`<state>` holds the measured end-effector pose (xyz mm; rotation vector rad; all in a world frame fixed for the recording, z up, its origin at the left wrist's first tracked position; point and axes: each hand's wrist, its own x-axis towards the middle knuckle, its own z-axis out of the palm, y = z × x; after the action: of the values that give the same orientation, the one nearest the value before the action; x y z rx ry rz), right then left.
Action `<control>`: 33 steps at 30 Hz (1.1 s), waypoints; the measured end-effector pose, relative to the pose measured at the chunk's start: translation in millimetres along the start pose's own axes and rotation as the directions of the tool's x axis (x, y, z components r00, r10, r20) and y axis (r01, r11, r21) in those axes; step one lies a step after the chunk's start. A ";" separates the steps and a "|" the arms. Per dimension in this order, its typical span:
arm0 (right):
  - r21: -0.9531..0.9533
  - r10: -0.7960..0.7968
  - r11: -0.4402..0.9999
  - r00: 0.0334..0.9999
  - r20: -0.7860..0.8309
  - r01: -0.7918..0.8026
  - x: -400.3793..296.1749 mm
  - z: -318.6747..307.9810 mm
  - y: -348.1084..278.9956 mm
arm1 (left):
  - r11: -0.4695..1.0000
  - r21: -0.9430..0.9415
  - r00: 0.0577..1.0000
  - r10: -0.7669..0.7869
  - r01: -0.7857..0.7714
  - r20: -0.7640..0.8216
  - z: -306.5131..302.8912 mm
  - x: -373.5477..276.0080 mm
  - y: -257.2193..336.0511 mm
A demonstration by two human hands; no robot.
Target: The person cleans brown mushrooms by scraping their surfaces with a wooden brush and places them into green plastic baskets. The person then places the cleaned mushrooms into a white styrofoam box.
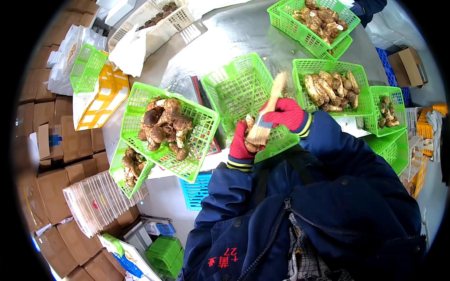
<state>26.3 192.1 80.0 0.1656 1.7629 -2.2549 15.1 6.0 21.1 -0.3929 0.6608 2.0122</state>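
Observation:
My left hand (239, 140), in a red knit glove, grips a brown-capped mushroom (251, 146) close to my jacket front. A wide flat brush (266, 121) with a wooden handle is in my right hand (286, 114), also gloved in red. Its pale bristles lie against the mushroom and cover much of it. Below both hands is a green plastic basket (236, 82) with only bare lattice showing. Left of it, another green basket (169, 135) holds a heap of mushrooms (165, 121). Pale, long-stemmed mushrooms (330, 87) lie in the green basket (351, 66) to the right.
Stacked green baskets of mushrooms (318, 21) stand at the far right of the metal table (225, 31). Smaller green baskets flank both sides. A scale (184, 87) sits partly under the left basket. Cardboard boxes (77, 137) line the left; another person's sleeve (372, 7) shows at top right.

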 end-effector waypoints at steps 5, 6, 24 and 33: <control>-0.020 -0.055 0.999 0.929 -0.366 0.051 21.4 -27.9 14.9 | 0.998 0.063 0.999 -0.021 0.019 0.025 -14.4 -2.2 -0.5; -0.044 -0.026 0.999 0.970 -0.241 0.015 16.3 -18.6 9.2 | 0.997 0.071 0.999 -0.033 0.035 -0.029 -16.0 -1.8 -2.5; -0.885 -0.272 0.466 0.950 -0.153 -0.009 29.0 -52.1 53.9 | 0.332 0.821 0.622 0.782 -0.464 0.036 34.0 -104.6 81.4; -0.936 -0.542 0.241 0.835 0.090 0.258 -1.9 -21.8 -21.1 | 0.625 0.727 0.891 0.453 -0.285 -0.039 49.2 -46.4 9.7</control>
<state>20.4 218.0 94.6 -0.3102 3.2539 -1.0112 29.5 -0.8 87.5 0.0063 1.7115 1.9062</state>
